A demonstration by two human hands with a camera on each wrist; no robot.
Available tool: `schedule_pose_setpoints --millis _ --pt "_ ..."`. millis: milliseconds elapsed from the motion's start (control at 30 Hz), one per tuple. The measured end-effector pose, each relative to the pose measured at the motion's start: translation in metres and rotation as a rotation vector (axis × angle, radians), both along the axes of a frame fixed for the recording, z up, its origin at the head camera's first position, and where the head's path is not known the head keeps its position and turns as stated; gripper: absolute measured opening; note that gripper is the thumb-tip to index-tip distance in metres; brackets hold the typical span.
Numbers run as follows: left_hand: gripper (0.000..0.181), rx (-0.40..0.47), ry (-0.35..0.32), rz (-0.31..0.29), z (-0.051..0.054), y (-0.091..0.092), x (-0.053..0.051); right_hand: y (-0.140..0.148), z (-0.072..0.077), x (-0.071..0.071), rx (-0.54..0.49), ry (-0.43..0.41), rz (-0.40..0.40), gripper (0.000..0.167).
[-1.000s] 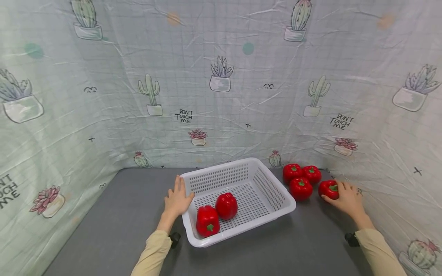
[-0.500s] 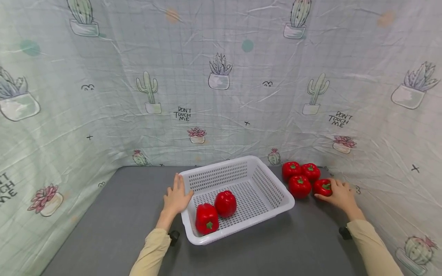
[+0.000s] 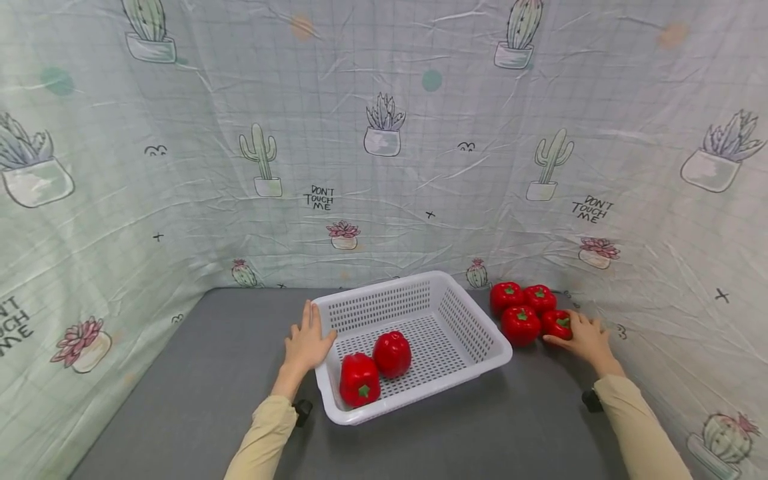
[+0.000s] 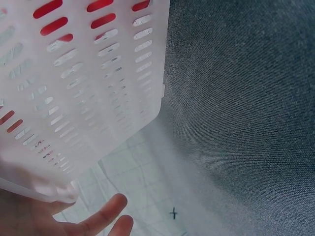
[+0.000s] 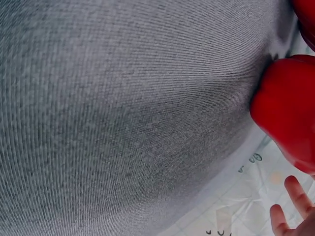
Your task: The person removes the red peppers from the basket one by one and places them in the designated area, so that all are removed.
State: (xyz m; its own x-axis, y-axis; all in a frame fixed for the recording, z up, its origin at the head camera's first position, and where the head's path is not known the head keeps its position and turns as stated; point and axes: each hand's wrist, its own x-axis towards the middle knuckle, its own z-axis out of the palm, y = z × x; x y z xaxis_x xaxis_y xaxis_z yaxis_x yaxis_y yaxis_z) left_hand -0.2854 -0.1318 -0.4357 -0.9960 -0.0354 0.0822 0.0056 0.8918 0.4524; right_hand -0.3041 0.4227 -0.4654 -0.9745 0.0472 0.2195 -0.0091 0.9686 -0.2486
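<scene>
A white perforated plastic basket (image 3: 420, 390) sits at an angle on the table. Inside it, toward the left, lie two red bell peppers, one with its green stem facing me (image 3: 360, 381) and another behind it (image 3: 393, 355). My left hand (image 3: 306, 345) rests on the basket's left rim, fingers straight, thumb reaching over the edge. At the right, my right hand (image 3: 589, 341) holds a red bell pepper (image 3: 556, 325) on the table between thumb and fingers. In the right wrist view this pepper (image 5: 290, 105) shows large, and two fingertips stand apart from it.
Three more red bell peppers, such as the front one (image 3: 521, 325), cluster between the basket and my right hand. The grey table (image 3: 180, 393) ends at a cactus-print cloth (image 3: 384, 187) hanging behind and along both sides.
My right hand and its pepper have shifted left, bringing that pepper up against the cluster. The left hand and basket keep their places.
</scene>
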Motion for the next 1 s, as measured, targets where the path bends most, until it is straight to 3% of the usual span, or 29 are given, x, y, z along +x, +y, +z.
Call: schedule_pose_setpoints --millis 367,1000 --pt "0.077 0.009 -0.02 -0.006 0.002 0.0 0.0 0.003 0.001 0.004 -0.001 -0.054 0.052 0.093" --pt "0.076 0.011 0.022 0.004 -0.002 0.0 0.001 -0.006 -0.008 0.005 -0.018 -0.013 -0.001 0.101"
